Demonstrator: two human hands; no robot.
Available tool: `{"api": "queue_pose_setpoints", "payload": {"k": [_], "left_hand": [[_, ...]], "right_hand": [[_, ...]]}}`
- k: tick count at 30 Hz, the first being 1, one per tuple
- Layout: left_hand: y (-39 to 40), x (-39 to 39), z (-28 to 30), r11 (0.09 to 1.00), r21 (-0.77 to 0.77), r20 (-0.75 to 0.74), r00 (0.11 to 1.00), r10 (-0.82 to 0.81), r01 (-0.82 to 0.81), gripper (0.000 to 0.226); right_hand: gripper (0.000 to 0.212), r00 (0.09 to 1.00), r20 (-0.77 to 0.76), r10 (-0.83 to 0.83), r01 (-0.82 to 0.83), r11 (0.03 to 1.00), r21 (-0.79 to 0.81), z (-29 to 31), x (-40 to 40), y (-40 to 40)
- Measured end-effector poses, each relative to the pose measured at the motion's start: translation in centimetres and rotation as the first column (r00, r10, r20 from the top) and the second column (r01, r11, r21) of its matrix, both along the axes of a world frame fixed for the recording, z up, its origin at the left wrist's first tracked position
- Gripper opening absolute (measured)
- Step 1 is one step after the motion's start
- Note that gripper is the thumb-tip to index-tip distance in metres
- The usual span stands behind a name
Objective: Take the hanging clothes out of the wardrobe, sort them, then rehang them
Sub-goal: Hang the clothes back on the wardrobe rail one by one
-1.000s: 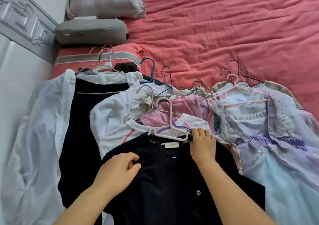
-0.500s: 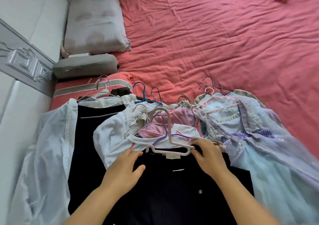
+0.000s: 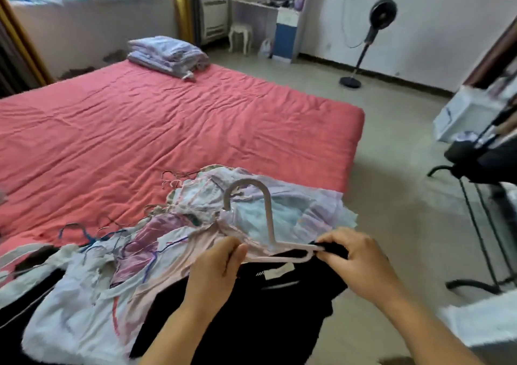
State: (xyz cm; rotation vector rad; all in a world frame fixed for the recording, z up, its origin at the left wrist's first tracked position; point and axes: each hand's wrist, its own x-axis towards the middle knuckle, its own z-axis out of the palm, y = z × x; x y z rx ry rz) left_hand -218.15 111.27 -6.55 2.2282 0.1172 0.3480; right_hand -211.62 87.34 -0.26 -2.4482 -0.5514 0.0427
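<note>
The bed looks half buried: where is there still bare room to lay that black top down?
Free: the wide red bedspread between the folded striped bedding and the heap of hangered clothes. Crowded: the near edge, where both hands hold the black top.

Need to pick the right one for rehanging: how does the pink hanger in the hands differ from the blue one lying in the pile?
The pink hanger is thick and broad; the blue hanger is thin wire. The pink hanger is lifted, hook up, held at each end by the left hand and right hand; the blue hanger lies flat among the clothes on the bed, untouched. The pink hanger carries the black top; the blue one's garment cannot be told. Both have curved hooks.
</note>
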Motion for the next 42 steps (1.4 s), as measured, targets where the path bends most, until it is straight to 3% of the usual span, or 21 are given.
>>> {"api": "queue_pose_setpoints", "payload": {"k": [6, 9, 11, 13, 18, 21, 23, 25, 26, 29, 32, 34, 36, 38, 40, 42], "left_hand": [[-10.2, 1.1, 5.5, 0.955, -0.003, 0.166, 0.942, -0.293, 0.297, 0.039], [-16.7, 1.1, 8.2, 0.894, 0.069, 0.224, 0.867, -0.446, 0.442, 0.036], [-20.9, 0.9, 9.9, 0.847, 0.099, 0.256, 0.809, -0.529, 0.523, 0.036], [-25.7, 0.4, 12.0, 0.782, 0.133, 0.328, 0.718, -0.615, 0.609, 0.039], [-38.2, -2.2, 17.1, 0.574, 0.165, 0.403, 0.476, -0.781, 0.802, 0.022], [-45.5, -4.7, 20.0, 0.424, 0.173, 0.44, 0.315, -0.841, 0.889, 0.035], [-50.3, -6.5, 21.8, 0.314, 0.151, 0.441, 0.22, -0.87, 0.937, 0.036], [-55.1, -8.4, 23.6, 0.198, 0.162, 0.447, 0.107, -0.888, 0.967, 0.024], [-57.1, -9.1, 24.4, 0.163, 0.187, 0.456, 0.061, -0.888, 0.969, 0.019], [-63.3, -12.7, 27.6, 0.07, 0.255, 0.52, -0.076, -0.851, 0.965, 0.052], [-68.2, -17.3, 30.3, -0.082, 0.2, 0.515, -0.176, -0.839, 0.976, 0.058], [-71.2, -20.3, 31.3, -0.164, 0.098, 0.514, -0.191, -0.837, 0.982, 0.039], [-73.9, -21.8, 31.8, -0.165, 0.024, 0.532, -0.152, -0.833, 0.986, 0.022], [-76.5, -22.5, 32.4, -0.175, 0.019, 0.532, -0.158, -0.832, 0.984, 0.018], [-78.6, -22.4, 33.5, -0.189, 0.017, 0.527, -0.17, -0.833, 0.982, 0.019], [-80.1, -22.0, 35.0, -0.186, 0.011, 0.544, -0.162, -0.823, 0.982, 0.019]], "right_hand": [[0.024, 0.958, 0.088, -0.273, 0.261, 0.957, 0.122, 6.2, -8.4, -11.1], [0.025, 0.907, 0.139, -0.398, 0.371, 0.909, 0.189, 8.6, -12.9, -16.3], [0.01, 0.863, 0.183, -0.471, 0.434, 0.877, 0.209, 10.1, -15.6, -18.9], [0.022, 0.79, 0.205, -0.578, 0.535, 0.813, 0.229, 12.2, -18.9, -22.1], [0.033, 0.599, 0.172, -0.782, 0.771, 0.621, 0.139, 16.8, -28.2, -30.9], [0.028, 0.487, 0.232, -0.842, 0.858, 0.511, 0.049, 19.2, -33.4, -34.9], [0.024, 0.353, 0.321, -0.879, 0.914, 0.398, 0.083, 20.1, -36.6, -37.2], [0.011, 0.213, 0.399, -0.892, 0.954, 0.277, 0.112, 21.0, -39.8, -38.9], [0.014, 0.151, 0.434, -0.888, 0.97, 0.217, 0.106, 21.5, -41.0, -39.7], [0.047, -0.033, 0.539, -0.841, 0.995, 0.026, 0.101, 22.9, -45.0, -42.1], [0.026, -0.15, 0.608, -0.779, 0.988, -0.141, 0.063, 24.1, -47.2, -43.8], [0.016, -0.187, 0.627, -0.756, 0.958, -0.281, -0.053, 25.0, -47.7, -44.3], [0.024, -0.195, 0.645, -0.739, 0.939, -0.331, -0.096, 25.3, -47.7, -45.4], [0.027, -0.243, 0.658, -0.712, 0.916, -0.393, -0.087, 25.8, -47.5, -47.0], [0.029, -0.269, 0.631, -0.727, 0.921, -0.386, -0.053, 26.3, -47.3, -48.6], [0.034, -0.242, 0.586, -0.773, 0.953, -0.302, -0.004, 27.3, -47.3, -49.8]]}}
